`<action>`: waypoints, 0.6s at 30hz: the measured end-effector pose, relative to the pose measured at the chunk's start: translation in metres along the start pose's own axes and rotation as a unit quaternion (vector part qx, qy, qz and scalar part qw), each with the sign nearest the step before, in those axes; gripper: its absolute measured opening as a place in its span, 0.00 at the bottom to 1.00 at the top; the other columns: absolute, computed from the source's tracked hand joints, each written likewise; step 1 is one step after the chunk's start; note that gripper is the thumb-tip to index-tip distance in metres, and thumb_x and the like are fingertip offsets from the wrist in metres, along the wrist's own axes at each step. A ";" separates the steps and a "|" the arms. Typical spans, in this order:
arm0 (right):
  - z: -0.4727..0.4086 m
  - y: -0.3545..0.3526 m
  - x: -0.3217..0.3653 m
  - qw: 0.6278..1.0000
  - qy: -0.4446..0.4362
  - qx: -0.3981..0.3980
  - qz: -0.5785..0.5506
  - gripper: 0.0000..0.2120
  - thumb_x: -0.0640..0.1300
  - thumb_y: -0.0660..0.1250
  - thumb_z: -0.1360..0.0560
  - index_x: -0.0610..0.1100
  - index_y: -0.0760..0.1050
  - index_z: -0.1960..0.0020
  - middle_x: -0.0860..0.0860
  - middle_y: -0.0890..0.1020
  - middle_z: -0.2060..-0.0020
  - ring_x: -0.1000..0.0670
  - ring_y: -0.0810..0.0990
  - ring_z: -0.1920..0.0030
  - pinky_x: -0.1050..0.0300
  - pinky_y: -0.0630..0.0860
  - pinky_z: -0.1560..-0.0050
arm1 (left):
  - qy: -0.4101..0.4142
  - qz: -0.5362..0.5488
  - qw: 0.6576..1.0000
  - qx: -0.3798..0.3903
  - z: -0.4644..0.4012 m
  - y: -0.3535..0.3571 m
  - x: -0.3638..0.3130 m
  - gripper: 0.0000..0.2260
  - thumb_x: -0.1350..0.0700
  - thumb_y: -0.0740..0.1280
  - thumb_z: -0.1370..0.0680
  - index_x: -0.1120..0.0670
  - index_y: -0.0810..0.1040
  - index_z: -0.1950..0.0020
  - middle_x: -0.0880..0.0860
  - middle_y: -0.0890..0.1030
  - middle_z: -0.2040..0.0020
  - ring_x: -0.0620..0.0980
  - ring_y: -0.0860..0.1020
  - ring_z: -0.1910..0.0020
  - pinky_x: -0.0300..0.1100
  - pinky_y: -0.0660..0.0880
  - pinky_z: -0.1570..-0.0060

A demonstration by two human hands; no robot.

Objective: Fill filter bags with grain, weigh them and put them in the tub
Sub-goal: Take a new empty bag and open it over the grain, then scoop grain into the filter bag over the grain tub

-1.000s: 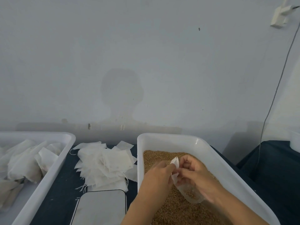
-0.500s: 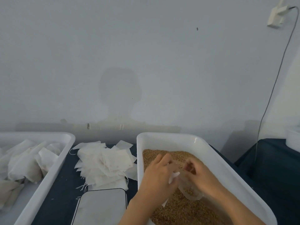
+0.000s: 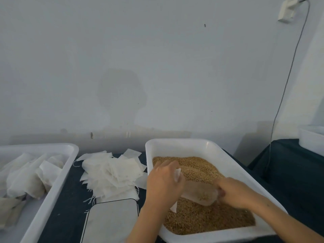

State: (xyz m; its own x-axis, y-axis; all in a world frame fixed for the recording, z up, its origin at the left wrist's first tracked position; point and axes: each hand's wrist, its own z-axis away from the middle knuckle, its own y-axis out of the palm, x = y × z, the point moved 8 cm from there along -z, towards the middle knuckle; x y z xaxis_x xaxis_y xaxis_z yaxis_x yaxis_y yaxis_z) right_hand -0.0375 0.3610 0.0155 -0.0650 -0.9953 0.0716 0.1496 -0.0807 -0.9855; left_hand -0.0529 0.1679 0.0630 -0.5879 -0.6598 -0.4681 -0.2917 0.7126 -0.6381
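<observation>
A white tub on the right holds brown grain. Over the grain my left hand grips a white filter bag, most of it hidden by my fingers. My right hand holds a clear plastic scoop with some grain in it, its mouth pointing left at the bag. A loose pile of empty filter bags lies on the dark table between the tubs. A second white tub at the left holds filled bags. The flat white scale lies in front of the pile.
A grey wall stands close behind the table. A cable hangs down from a wall plug at the top right. Another white container sits at the far right on a dark-covered surface.
My hands dropped from holding the bag up to the grain. My right hand let go of the bag's mouth, took the scoop and drew back right; my left keeps the bag.
</observation>
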 end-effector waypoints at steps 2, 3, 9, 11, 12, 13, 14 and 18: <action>0.003 -0.019 -0.001 0.999 -0.006 -0.031 0.029 0.07 0.45 0.70 0.28 0.52 0.72 0.58 0.57 0.77 0.59 0.61 0.75 0.59 0.67 0.68 0.62 | 0.012 -0.021 1.000 -0.007 -0.002 -0.005 0.002 0.04 0.55 0.60 0.24 0.50 0.72 0.59 0.44 0.73 0.61 0.45 0.69 0.59 0.33 0.60 0.67; 0.004 -0.026 -0.001 0.998 -0.010 -0.038 0.051 0.10 0.45 0.71 0.29 0.53 0.70 0.63 0.57 0.76 0.63 0.62 0.73 0.62 0.67 0.65 0.64 | 0.016 -0.032 0.999 -0.011 -0.003 -0.008 0.003 0.05 0.54 0.60 0.23 0.50 0.74 0.55 0.44 0.75 0.58 0.45 0.69 0.58 0.34 0.61 0.65; 0.005 -0.019 0.021 0.991 -0.058 -0.024 0.119 0.10 0.42 0.71 0.30 0.51 0.71 0.65 0.58 0.73 0.66 0.59 0.73 0.63 0.69 0.65 0.65 | 0.033 -0.044 0.998 0.009 -0.008 -0.014 0.008 0.07 0.51 0.59 0.20 0.49 0.76 0.47 0.46 0.73 0.52 0.45 0.70 0.51 0.36 0.68 0.58; 0.005 -0.007 0.032 0.993 -0.078 -0.033 0.082 0.11 0.39 0.68 0.29 0.53 0.71 0.64 0.59 0.72 0.64 0.58 0.73 0.59 0.69 0.66 0.63 | 0.031 -0.048 0.998 0.013 -0.009 -0.013 0.010 0.07 0.51 0.59 0.19 0.50 0.76 0.48 0.46 0.71 0.52 0.45 0.70 0.53 0.37 0.70 0.58; 0.004 -0.002 0.035 0.994 -0.082 -0.034 0.060 0.13 0.38 0.67 0.29 0.54 0.69 0.65 0.59 0.72 0.63 0.58 0.74 0.57 0.68 0.68 0.60 | 0.033 -0.048 0.998 0.017 -0.010 -0.012 0.010 0.07 0.51 0.59 0.19 0.50 0.76 0.48 0.46 0.70 0.53 0.45 0.70 0.54 0.38 0.70 0.59; 0.002 0.003 0.037 0.995 -0.082 -0.029 0.041 0.14 0.38 0.67 0.29 0.54 0.68 0.66 0.60 0.73 0.63 0.57 0.75 0.56 0.64 0.72 0.56 | 0.035 -0.048 0.998 0.025 -0.011 -0.010 0.011 0.07 0.52 0.59 0.19 0.51 0.76 0.49 0.46 0.68 0.53 0.44 0.69 0.56 0.38 0.70 0.60; 0.001 0.007 0.037 0.996 -0.082 -0.018 0.020 0.15 0.40 0.69 0.29 0.55 0.68 0.67 0.60 0.74 0.63 0.57 0.76 0.56 0.60 0.75 0.52 | 0.038 -0.051 0.997 0.034 -0.011 -0.008 0.013 0.08 0.52 0.58 0.19 0.52 0.76 0.49 0.46 0.66 0.54 0.44 0.68 0.57 0.38 0.69 0.61; 0.007 0.010 0.034 0.993 -0.088 0.052 -0.060 0.14 0.49 0.75 0.32 0.57 0.69 0.65 0.59 0.76 0.60 0.56 0.76 0.53 0.58 0.74 0.46 | 0.049 -0.072 0.993 0.075 -0.010 0.001 0.022 0.05 0.60 0.60 0.20 0.51 0.74 0.50 0.45 0.63 0.54 0.43 0.66 0.55 0.38 0.70 0.60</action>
State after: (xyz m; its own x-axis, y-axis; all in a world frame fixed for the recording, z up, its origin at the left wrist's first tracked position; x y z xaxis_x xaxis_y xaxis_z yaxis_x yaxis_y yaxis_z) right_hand -0.0315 0.3261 0.0091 0.0837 -0.9715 0.2216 0.2524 -0.1945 -0.9479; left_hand -0.0737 0.1564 0.0574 -0.6212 -0.7202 -0.3091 -0.2664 0.5650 -0.7809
